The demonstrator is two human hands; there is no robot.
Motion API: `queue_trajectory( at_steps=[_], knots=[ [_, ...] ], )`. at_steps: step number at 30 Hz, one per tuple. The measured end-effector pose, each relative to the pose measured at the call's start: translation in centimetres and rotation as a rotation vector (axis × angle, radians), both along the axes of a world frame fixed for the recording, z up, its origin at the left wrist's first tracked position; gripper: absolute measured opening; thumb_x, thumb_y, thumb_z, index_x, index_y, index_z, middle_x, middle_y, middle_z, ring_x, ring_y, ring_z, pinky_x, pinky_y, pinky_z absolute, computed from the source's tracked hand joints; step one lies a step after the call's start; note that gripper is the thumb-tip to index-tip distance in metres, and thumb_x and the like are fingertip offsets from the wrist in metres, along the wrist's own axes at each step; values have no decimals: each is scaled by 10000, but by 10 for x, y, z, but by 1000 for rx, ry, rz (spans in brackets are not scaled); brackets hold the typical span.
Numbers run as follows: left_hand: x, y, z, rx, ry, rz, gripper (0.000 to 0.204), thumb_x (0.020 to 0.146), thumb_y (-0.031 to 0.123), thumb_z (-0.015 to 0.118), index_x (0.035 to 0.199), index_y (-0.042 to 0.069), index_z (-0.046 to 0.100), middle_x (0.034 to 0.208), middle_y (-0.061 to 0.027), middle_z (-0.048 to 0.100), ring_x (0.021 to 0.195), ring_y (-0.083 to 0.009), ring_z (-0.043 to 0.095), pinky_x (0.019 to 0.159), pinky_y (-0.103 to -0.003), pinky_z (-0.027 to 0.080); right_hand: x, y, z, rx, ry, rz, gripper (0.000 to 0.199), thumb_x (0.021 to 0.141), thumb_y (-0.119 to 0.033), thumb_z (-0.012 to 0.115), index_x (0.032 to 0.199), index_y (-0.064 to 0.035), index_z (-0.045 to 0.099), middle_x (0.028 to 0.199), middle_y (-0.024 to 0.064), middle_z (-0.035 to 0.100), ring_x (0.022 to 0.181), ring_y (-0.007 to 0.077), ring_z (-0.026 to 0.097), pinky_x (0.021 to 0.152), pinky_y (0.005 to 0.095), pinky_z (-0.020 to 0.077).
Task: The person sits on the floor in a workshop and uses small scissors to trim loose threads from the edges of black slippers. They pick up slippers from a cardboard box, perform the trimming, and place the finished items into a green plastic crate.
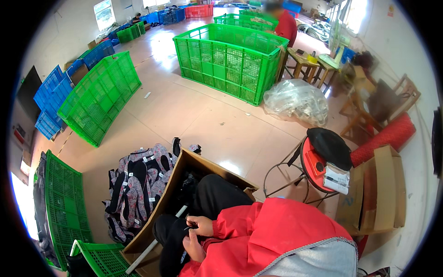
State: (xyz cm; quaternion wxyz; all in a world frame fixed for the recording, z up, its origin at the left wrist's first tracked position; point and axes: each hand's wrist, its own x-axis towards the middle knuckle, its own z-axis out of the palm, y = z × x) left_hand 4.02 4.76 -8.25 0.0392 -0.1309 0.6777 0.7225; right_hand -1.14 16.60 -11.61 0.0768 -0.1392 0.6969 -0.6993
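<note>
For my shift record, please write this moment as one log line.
left hand, right hand: close together over black trousers | grip: item too small to identify | nearby: open cardboard box, patterned fabric pieces beside it

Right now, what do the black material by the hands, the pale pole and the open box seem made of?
Black material: likely soft cloth, matte and draping loosely.
Pale pole: plastic or painted metal; its smooth, even look leaves that open.
Open box: cardboard, judging by its matte brown walls.
</note>
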Motion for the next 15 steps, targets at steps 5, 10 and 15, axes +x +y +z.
queue_trajectory(
  at_steps=[5, 10, 15],
  knots=[
    [2, -1, 8, 15, -80, -99, 443, 982, 291, 557, 1132, -125, 537, 976, -101, 633, 862, -165, 588, 760, -300, 477, 0, -5, -11, -51, -13, -11, 189, 788, -114, 655, 857, -65, 487, 754, 54, 495, 718, 171, 467, 681, 326, 413],
    [4, 3, 10, -124, -1, -104, 444, 980, 280, 549, 1145, -132, 537, 1020, -126, 634, 906, -170, 590, 788, -300, 475, 3, -6, -17, -68, -15, -10, 161, 785, -92, 635, 848, -77, 488, 745, 41, 476, 706, 163, 443, 659, 317, 395],
    [5, 9, 33, -142, 40, -63, 422, 965, 285, 559, 1008, -132, 597, 872, -94, 648, 799, -148, 584, 690, -304, 467, 5, -5, -7, -141, -66, 36, 134, 803, -74, 615, 848, -90, 490, 764, 20, 452, 716, 130, 420, 654, 293, 385]
  ],
)
